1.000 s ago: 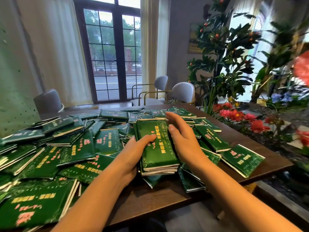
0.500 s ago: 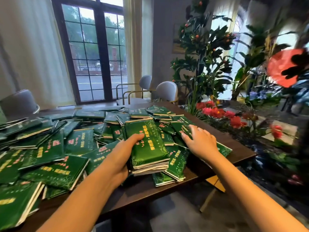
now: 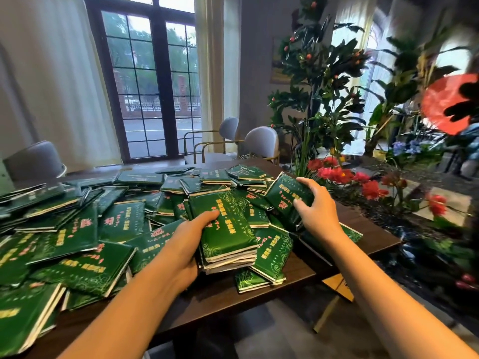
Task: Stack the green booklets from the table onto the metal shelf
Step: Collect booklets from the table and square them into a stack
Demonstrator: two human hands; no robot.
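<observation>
A person's left hand (image 3: 185, 246) grips the near-left edge of a stack of green booklets (image 3: 228, 229) on a dark wooden table (image 3: 220, 296), thumb laid across the top cover. The fingers are hidden and seem to be tucked beneath the stack. Just to its right, the right hand (image 3: 317, 211) holds a single booklet (image 3: 285, 195) tilted up off the heap, fingers curled over its far edge, thumb pressed on the cover. Many more loose booklets (image 3: 77, 229) lie overlapping across the tabletop. Red flowers (image 3: 334, 174) stand beside the table's right edge, and grey chairs (image 3: 261, 142) sit by a tall window (image 3: 155, 86) behind.
</observation>
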